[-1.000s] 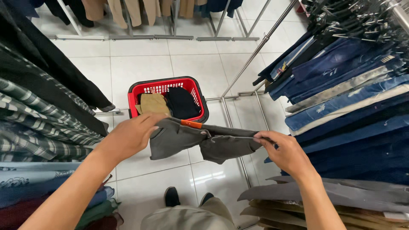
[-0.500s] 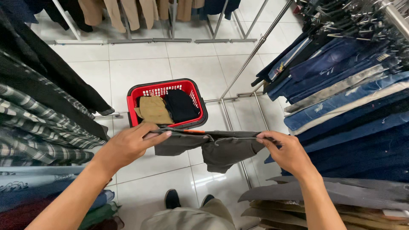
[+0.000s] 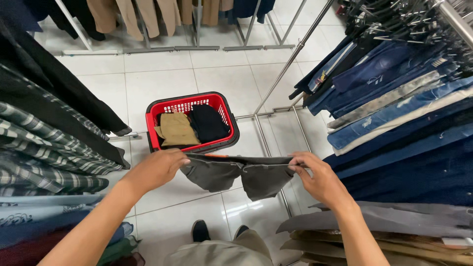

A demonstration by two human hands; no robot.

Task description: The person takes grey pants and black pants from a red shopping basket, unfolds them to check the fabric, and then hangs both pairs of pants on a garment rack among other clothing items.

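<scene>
Between two clothing racks, both hands have a dark grey garment (image 3: 241, 175) pulled flat.

Left hand (image 3: 155, 170) and right hand (image 3: 318, 177) sit well apart, each pinched shut on one end of the garment's top edge, so it hangs stretched above the white floor tiles (image 3: 162, 83). Looks like soft limp cotton, folded roughly in half, not yet put down. Just beyond sits a red plastic basket (image 3: 189, 101) with lattice walls, already holding a tan folded piece (image 3: 176, 129) and a black one (image 3: 209, 123).
</scene>
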